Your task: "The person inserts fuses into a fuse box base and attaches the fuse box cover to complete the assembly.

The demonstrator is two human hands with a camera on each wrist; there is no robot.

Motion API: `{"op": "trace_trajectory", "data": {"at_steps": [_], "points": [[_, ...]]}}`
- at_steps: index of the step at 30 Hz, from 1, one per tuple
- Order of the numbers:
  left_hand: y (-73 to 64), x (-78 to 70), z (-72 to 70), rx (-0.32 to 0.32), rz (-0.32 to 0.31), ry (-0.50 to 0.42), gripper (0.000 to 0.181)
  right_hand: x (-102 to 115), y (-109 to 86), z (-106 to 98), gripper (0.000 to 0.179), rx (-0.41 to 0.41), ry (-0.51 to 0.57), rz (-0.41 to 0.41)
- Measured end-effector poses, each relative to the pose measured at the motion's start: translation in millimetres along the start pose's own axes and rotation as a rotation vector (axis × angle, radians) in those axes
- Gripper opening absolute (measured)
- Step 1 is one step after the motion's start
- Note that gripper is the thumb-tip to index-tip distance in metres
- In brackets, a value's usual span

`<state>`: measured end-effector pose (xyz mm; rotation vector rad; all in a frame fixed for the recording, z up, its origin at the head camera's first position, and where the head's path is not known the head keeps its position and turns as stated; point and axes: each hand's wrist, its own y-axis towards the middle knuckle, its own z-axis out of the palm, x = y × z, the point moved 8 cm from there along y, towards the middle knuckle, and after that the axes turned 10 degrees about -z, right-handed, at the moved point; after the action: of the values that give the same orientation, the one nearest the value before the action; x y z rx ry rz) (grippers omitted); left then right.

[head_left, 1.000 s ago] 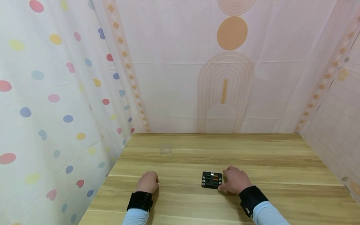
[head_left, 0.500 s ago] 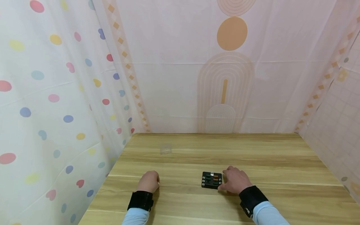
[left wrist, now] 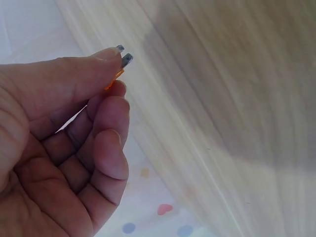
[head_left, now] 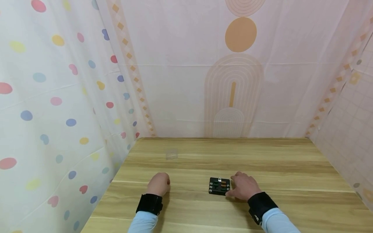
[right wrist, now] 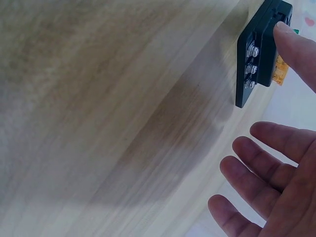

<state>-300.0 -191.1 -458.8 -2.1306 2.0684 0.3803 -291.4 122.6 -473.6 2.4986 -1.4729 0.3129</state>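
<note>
My left hand (head_left: 158, 183) is over the table, left of a black fuse block (head_left: 215, 191). In the left wrist view, its thumb and forefinger pinch a small orange blade fuse (left wrist: 115, 78), metal prongs pointing out past the fingertips. The block lies flat, with screw terminals along its sides and green and orange fuses set in its middle; one pale piece stands near its far edge. My right hand (head_left: 244, 187) is at the block's right side, fingers spread and loosely bent. In the right wrist view, the thumb (right wrist: 295, 49) overlaps the block's edge while the other fingers stay apart from it.
A small clear plastic piece (head_left: 172, 154) lies toward the back left of the wood-grain table (head_left: 274, 158). Patterned curtains hang behind the table and along its left and right sides. Both wrists wear black bands.
My left hand has moved a little to the right and away from the body, still pinching the fuse. The right hand and the fuse block have stayed in place.
</note>
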Motion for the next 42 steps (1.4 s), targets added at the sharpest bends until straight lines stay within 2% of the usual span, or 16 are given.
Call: {"op": "trace_trajectory", "data": {"at_steps": [5, 10, 13, 19, 30, 37, 42], "points": [[1.9, -13.4, -0.9, -0.005, 0.021, 0.001, 0.017, 0.7, -0.5, -1.0, 0.068, 0.004, 0.007, -0.001], [2.3, -30.8, -6.2, -0.061, 0.093, 0.032, 0.019, 0.8, 0.2, -1.6, 0.067, 0.003, 0.003, -0.004], [2.3, -39.3, -8.2, -0.081, 0.113, 0.05, 0.02, 1.3, 0.3, -3.0, 0.067, 0.001, -0.001, -0.007], [5.5, -48.0, -4.3, -0.061, 0.118, 0.051, 0.018, 1.7, 0.5, -4.3, 0.067, 0.003, -0.01, -0.008], [5.0, -69.5, -1.8, -0.059, 0.194, 0.086, 0.022, 1.9, -0.3, -4.4, 0.067, 0.001, -0.003, -0.008], [2.5, -83.3, -4.0, -0.084, 0.249, 0.095, 0.028, 1.3, -0.5, -2.5, 0.067, 0.004, 0.007, -0.006], [3.2, -91.7, -3.3, -0.056, 0.26, 0.098, 0.032, 1.7, 0.2, -2.3, 0.066, 0.003, 0.01, -0.008]]}}
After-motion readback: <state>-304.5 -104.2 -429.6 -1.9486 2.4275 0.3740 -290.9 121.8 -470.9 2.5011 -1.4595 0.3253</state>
